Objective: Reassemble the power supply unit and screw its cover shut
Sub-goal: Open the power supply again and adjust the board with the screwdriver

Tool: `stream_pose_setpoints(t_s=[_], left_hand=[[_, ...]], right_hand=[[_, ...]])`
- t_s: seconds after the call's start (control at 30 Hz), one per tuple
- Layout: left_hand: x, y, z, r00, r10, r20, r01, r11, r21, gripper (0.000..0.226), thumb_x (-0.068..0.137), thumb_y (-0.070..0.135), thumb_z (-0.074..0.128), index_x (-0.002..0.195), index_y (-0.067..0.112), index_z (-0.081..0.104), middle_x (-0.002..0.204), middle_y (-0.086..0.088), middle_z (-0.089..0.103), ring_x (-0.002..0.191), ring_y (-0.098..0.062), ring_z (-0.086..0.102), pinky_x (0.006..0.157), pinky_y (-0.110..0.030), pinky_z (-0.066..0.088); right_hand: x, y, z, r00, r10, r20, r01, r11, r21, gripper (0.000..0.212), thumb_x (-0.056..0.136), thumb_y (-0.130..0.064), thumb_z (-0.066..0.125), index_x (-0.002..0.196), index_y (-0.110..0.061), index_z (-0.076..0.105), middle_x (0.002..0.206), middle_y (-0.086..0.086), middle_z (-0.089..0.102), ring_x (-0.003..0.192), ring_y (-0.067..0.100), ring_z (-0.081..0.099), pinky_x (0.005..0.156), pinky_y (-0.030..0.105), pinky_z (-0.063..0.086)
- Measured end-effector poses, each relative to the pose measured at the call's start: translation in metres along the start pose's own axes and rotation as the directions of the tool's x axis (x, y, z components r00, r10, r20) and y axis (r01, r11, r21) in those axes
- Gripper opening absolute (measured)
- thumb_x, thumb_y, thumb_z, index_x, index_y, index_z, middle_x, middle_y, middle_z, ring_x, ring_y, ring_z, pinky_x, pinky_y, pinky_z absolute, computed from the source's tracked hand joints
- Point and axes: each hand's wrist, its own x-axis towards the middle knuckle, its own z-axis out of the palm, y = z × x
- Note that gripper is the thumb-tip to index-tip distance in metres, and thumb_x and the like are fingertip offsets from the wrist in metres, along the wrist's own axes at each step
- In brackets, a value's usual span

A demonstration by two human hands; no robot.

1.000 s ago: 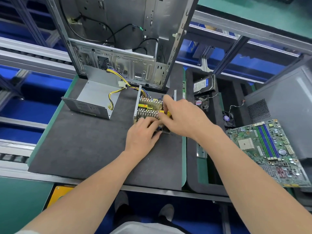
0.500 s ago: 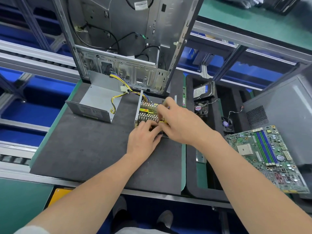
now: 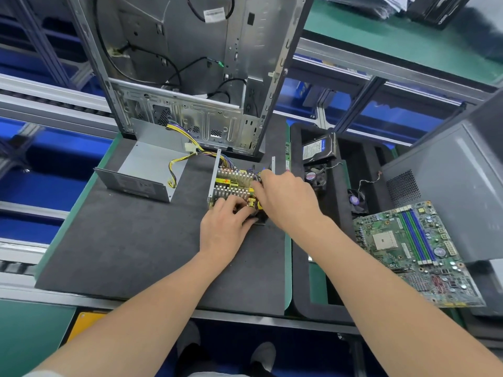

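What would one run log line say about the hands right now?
metal power supply box with yellow parts: open | left hand: on its near edge | right hand: reaching inside it | grey metal cover: off, lying left

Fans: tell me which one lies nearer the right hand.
The red-labelled fan, just right of the right hand; the purple-labelled fan sits farther right, nearer the motherboard.
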Motion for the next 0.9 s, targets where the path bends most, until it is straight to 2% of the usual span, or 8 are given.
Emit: stream_pose_setpoints(t_s=[0.1,0.23,0.33,0.43,0.6,0.7,0.83,0.9], left_hand=[[0.000,0.001,-0.001,0.999,0.029,-0.035,-0.027,0.999,0.038,0.012,0.090,0.039,0.072,0.094,0.028,0.071,0.097,0.005,0.060,0.077,-0.021,0.052,0.050,-0.032,0.040],[0.000,0.001,-0.001,0.999,0.029,-0.044,-0.026,0.998,0.063,0.013,0.091,0.039,0.071,0.093,0.026,0.068,0.096,0.004,0.059,0.076,-0.021,0.051,0.051,-0.032,0.039],[-0.001,0.000,0.002,0.999,0.022,-0.033,-0.021,0.999,0.031,0.013,0.090,0.040,0.074,0.094,0.029,0.069,0.100,0.007,0.059,0.079,-0.019,0.051,0.052,-0.032,0.041],[-0.002,-0.002,0.003,0.999,0.026,-0.030,-0.026,1.000,0.009,0.011,0.090,0.040,0.072,0.096,0.031,0.071,0.102,0.009,0.058,0.081,-0.018,0.051,0.052,-0.031,0.041],[-0.002,-0.002,0.004,0.999,0.033,-0.026,-0.033,0.999,0.011,0.011,0.090,0.040,0.073,0.096,0.031,0.072,0.103,0.009,0.059,0.082,-0.017,0.051,0.053,-0.030,0.040],[-0.002,-0.002,0.004,0.998,0.046,-0.037,-0.046,0.999,0.009,0.011,0.089,0.039,0.073,0.097,0.031,0.071,0.102,0.008,0.061,0.081,-0.018,0.051,0.053,-0.031,0.040],[-0.002,-0.001,0.004,0.998,0.043,-0.056,-0.042,0.999,0.016,0.010,0.088,0.037,0.073,0.095,0.030,0.070,0.101,0.007,0.061,0.079,-0.020,0.052,0.053,-0.032,0.039],[-0.002,-0.001,0.003,0.998,0.031,-0.049,-0.031,0.999,0.010,0.009,0.089,0.037,0.072,0.095,0.030,0.071,0.100,0.008,0.061,0.079,-0.019,0.052,0.053,-0.031,0.040]], right_hand=[[-0.004,0.009,-0.014,0.978,-0.200,0.062,0.196,0.978,0.070,0.032,0.105,-0.048,0.049,0.109,-0.016,0.047,0.099,0.004,0.045,0.081,0.039,0.062,0.061,0.038,0.036],[-0.008,0.020,-0.029,0.831,-0.529,0.175,0.524,0.848,0.074,0.017,0.092,-0.018,0.060,0.109,-0.020,0.057,0.111,-0.001,0.046,0.084,0.025,0.056,0.059,0.035,0.040],[-0.006,0.020,-0.023,0.896,-0.409,0.173,0.393,0.912,0.118,0.018,0.093,-0.009,0.059,0.106,-0.021,0.063,0.104,-0.003,0.049,0.089,0.030,0.059,0.067,0.038,0.047],[-0.004,0.019,-0.015,0.971,-0.200,0.131,0.182,0.973,0.139,0.013,0.102,-0.025,0.059,0.110,-0.014,0.061,0.092,0.006,0.054,0.092,0.039,0.062,0.071,0.043,0.053],[-0.010,0.011,-0.003,0.999,0.031,-0.014,-0.031,0.997,-0.064,0.040,0.111,-0.048,0.035,0.106,-0.015,0.057,0.078,0.008,0.055,0.080,0.039,0.067,0.059,0.036,0.033],[-0.014,0.016,-0.010,0.999,-0.053,0.004,0.053,0.998,-0.040,0.039,0.109,-0.052,0.035,0.104,-0.017,0.050,0.099,0.010,0.063,0.081,0.038,0.067,0.061,0.037,0.036],[-0.014,0.028,-0.029,0.887,-0.424,0.181,0.407,0.905,0.127,0.018,0.097,-0.014,0.057,0.114,-0.017,0.053,0.116,0.003,0.047,0.080,0.028,0.055,0.064,0.043,0.051],[-0.011,0.028,-0.029,0.891,-0.400,0.214,0.379,0.916,0.131,0.022,0.093,-0.004,0.056,0.111,-0.016,0.057,0.113,0.003,0.052,0.090,0.030,0.059,0.074,0.047,0.054]])
